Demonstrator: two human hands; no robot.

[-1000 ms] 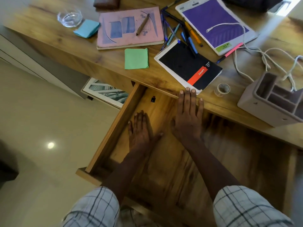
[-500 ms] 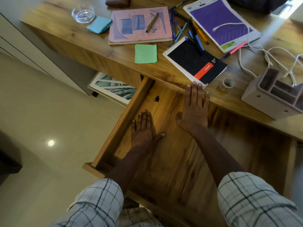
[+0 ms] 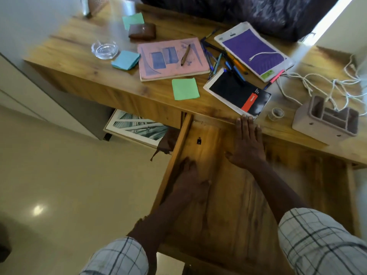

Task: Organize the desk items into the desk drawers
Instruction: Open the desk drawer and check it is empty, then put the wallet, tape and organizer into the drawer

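Note:
The wooden desk drawer (image 3: 321,195) stands pulled out below the desk edge, with only a small black object (image 3: 198,141) at its far left. My left hand (image 3: 190,179) lies flat in the drawer near its left wall, blurred, holding nothing. My right hand (image 3: 248,143) is flat too, fingers spread, its tips at the desk's front edge just below the black spiral notepad (image 3: 238,94). On the desk lie a pink notebook (image 3: 170,58) with a brown pen (image 3: 185,55) on it, green sticky notes (image 3: 185,89), blue sticky notes (image 3: 125,60), several pens (image 3: 224,60) and a purple tablet (image 3: 253,49).
A grey desk organiser (image 3: 325,120), a tape roll (image 3: 276,113) and tangled white cord (image 3: 317,84) sit at the right. A glass ashtray (image 3: 104,49), brown wallet (image 3: 142,31) and another green pad (image 3: 133,20) lie farther back. A framed picture (image 3: 137,126) leans under the desk.
The view has tilted up, showing more of the desk's far side. Both hands stay flat in the drawer; the right hand's fingertips remain at the desk edge.

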